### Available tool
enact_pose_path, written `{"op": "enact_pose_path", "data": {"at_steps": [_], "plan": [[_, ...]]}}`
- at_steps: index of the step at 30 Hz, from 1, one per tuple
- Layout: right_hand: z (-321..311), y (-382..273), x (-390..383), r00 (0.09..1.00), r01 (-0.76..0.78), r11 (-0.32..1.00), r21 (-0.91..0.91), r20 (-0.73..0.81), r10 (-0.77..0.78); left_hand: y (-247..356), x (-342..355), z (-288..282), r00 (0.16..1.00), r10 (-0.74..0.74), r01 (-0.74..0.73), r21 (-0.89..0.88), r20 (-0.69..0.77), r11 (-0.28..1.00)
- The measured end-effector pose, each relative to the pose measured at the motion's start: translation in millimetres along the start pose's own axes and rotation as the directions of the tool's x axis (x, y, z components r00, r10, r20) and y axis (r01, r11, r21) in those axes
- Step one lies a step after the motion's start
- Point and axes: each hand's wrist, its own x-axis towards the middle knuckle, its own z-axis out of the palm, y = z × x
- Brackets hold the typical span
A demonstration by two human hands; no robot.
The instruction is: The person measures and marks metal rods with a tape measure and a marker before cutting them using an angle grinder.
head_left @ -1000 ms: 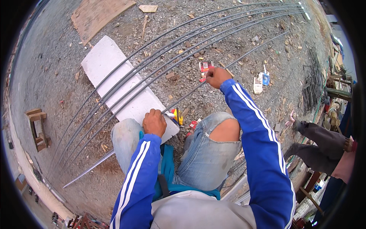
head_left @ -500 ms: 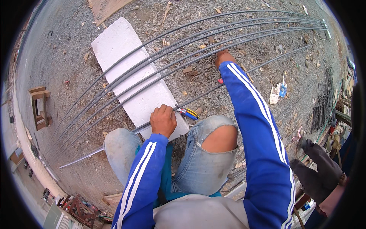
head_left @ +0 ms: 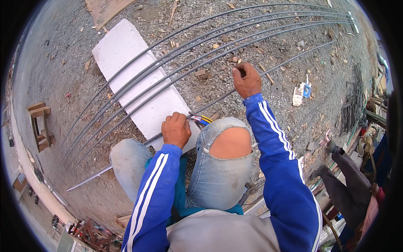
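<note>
My left hand (head_left: pixel 175 129) is closed around a single steel rebar (head_left: pixel 222 96) that runs across above my knees. Right beside its fingers are pliers with blue and yellow handles (head_left: pixel 201 119), partly behind my knee. My right hand (head_left: pixel 247 80) is raised just above the same rebar, fingers curled to the thumb; whatever they pinch is too small or hidden to make out. Farther off, several parallel rebars (head_left: pixel 235 45) lie across a white foam block (head_left: pixel 126 54) on the gravel.
To the right lie an open cigarette-type pack (head_left: pixel 298 94), a round grey disc (head_left: pixel 276 89) and a heap of thin wire (head_left: pixel 352 101). A small wooden stand (head_left: pixel 40 126) is at left, a board (head_left: pixel 107 10) at the far edge. Another person's dark-trousered legs (head_left: pixel 344 180) show at right.
My right hand has drawn back from the gravel beside the parallel rebars toward me, its fingers now curled. The left hand stays on the single rebar. The whole view has shifted slightly.
</note>
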Motion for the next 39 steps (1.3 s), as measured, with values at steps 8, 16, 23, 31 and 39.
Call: {"op": "enact_pose_path", "data": {"at_steps": [8, 16, 23, 31, 39], "plan": [[52.0, 72.4, -92.4, 0.982, -0.143, 0.990, -0.020, -0.129, 0.139, -0.2, 4.3, 2.5, 0.999, 0.054, -0.054, -0.006, 0.003, 0.999], [60.1, 104.3, -112.3, 0.937, -0.237, 0.954, -0.181, -0.302, 0.176, -7.0, 3.5, 6.1, 0.996, 0.085, -0.085, -0.023, -0.011, 0.996], [54.8, 107.9, -127.0, 0.950, -0.227, 0.953, -0.200, -0.262, 0.171, -5.5, 3.1, 5.5, 0.996, 0.084, -0.083, -0.032, 0.019, 0.996], [46.4, 91.3, -95.3, 0.951, -0.290, 0.845, -0.449, -0.034, 0.308, -8.2, 2.6, 5.1, 0.992, 0.121, -0.122, -0.062, -0.025, 0.991], [49.0, 97.4, -95.9, 0.956, -0.263, 0.825, -0.500, -0.023, 0.291, -14.0, -0.3, 9.5, 0.992, 0.125, -0.126, -0.064, -0.014, 0.990]]}}
